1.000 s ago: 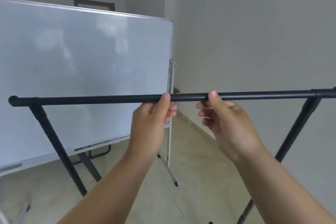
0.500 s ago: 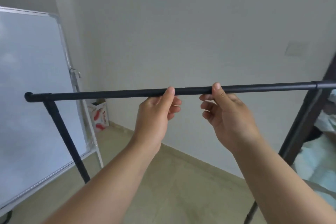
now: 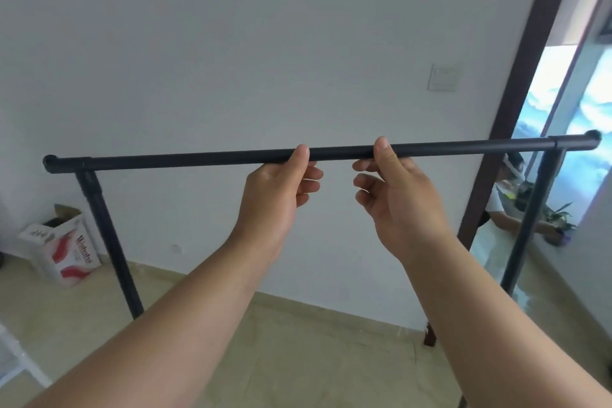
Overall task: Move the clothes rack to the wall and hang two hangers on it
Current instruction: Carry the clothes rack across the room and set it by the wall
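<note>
The black clothes rack [image 3: 185, 160] stretches across the view, its top bar level and its two legs slanting down at left and right. My left hand [image 3: 276, 194] grips the bar's middle, thumb over the top. My right hand [image 3: 394, 200] holds the bar just to the right of it, thumb on the bar and fingers curled beneath. The white wall [image 3: 265, 43] stands straight ahead behind the rack. No hangers are in view.
A white and red cardboard box [image 3: 64, 247] sits on the floor by the wall at the left. A dark door frame [image 3: 516, 103] rises at the right, with a bright doorway beyond. A wall switch [image 3: 443, 77] is mounted on the wall. Beige floor lies below.
The view has swung right: the whiteboard has left the frame, and the wall, the box and the doorway have come in. Both hands keep their hold on the bar.
</note>
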